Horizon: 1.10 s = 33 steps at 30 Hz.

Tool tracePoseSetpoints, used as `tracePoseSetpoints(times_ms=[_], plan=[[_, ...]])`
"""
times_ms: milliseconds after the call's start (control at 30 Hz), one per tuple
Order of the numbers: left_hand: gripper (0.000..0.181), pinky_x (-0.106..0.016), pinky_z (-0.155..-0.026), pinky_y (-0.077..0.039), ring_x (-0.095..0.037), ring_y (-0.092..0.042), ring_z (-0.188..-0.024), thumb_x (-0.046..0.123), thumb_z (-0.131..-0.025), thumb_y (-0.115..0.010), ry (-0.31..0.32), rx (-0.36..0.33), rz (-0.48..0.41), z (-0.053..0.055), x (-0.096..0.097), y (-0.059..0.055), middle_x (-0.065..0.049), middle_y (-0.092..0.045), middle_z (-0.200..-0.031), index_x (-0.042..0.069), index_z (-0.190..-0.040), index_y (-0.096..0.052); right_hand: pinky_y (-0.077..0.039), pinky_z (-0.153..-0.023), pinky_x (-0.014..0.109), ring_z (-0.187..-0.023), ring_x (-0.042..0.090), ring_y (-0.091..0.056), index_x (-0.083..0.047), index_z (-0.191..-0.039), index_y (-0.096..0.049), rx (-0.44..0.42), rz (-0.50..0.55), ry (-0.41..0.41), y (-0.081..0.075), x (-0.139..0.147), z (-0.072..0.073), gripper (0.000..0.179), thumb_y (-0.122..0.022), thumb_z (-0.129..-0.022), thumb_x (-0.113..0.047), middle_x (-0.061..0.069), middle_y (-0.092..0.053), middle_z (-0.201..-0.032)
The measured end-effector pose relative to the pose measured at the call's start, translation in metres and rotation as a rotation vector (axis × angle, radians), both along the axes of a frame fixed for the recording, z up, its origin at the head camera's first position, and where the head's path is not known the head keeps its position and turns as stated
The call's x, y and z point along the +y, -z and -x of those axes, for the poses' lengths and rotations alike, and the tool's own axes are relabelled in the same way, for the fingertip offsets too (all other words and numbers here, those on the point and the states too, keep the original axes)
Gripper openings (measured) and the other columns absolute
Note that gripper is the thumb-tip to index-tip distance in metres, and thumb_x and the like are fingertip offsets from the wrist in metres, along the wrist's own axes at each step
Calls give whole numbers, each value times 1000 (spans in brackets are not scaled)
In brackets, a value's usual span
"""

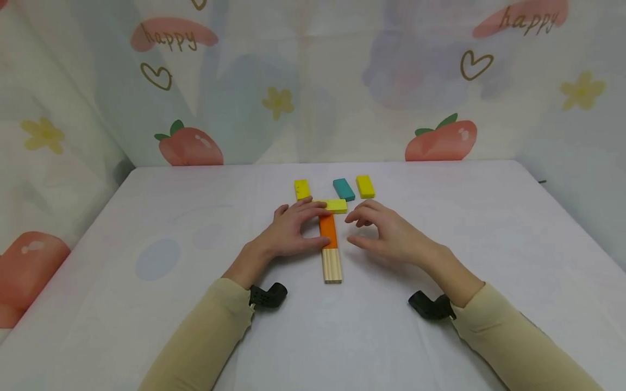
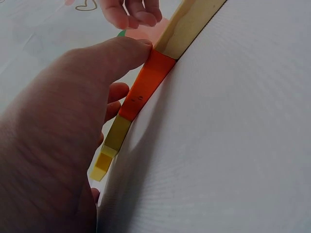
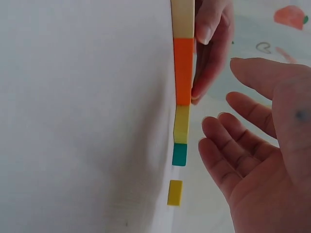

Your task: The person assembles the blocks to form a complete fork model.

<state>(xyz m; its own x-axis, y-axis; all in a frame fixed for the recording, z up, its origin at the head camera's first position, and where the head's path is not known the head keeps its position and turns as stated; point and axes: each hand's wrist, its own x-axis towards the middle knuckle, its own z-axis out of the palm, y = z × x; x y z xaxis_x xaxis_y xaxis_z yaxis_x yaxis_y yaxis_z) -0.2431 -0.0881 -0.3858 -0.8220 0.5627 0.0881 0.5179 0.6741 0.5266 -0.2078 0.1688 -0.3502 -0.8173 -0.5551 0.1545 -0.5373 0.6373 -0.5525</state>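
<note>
An orange block lies lengthwise against a plain wooden block in one straight row. Across its far end runs a yellow block. My left hand spans the row from the left; its thumb touches the orange block near the wooden one, and its fingers reach over the yellow block. In the left wrist view that thumb lies at the joint of orange and wood. My right hand hovers just right of the row, fingers loosely bent, holding nothing.
Behind the row lie a yellow block at left, a teal block and another yellow block at right. The white-covered table ends at a patterned cloth backdrop. Black wrist cameras sit at both sleeves.
</note>
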Motion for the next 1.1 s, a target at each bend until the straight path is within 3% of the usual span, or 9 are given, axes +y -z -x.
tracePoseSetpoints(times_ms=[767, 1100], plan=[[58, -62, -117, -14, -23, -22, -155, 50, -92, -68, 11, 12, 7, 2, -1, 2, 5, -48, -156, 26, -144, -59, -50, -102, 51, -111, 33, -60, -1, -128, -62, -40, 65, 105, -1, -1, 38, 38, -73, -94, -15, 17, -59, -126], [58, -61, -118, -15, -23, -22, -155, 52, -93, -66, 16, 16, 25, 2, -1, 2, 6, -47, -157, 26, -145, -58, -46, -106, 54, -121, 36, -55, -1, -135, -58, -63, 71, 188, 3, 3, 52, 44, -70, -97, -18, 17, -54, -136]])
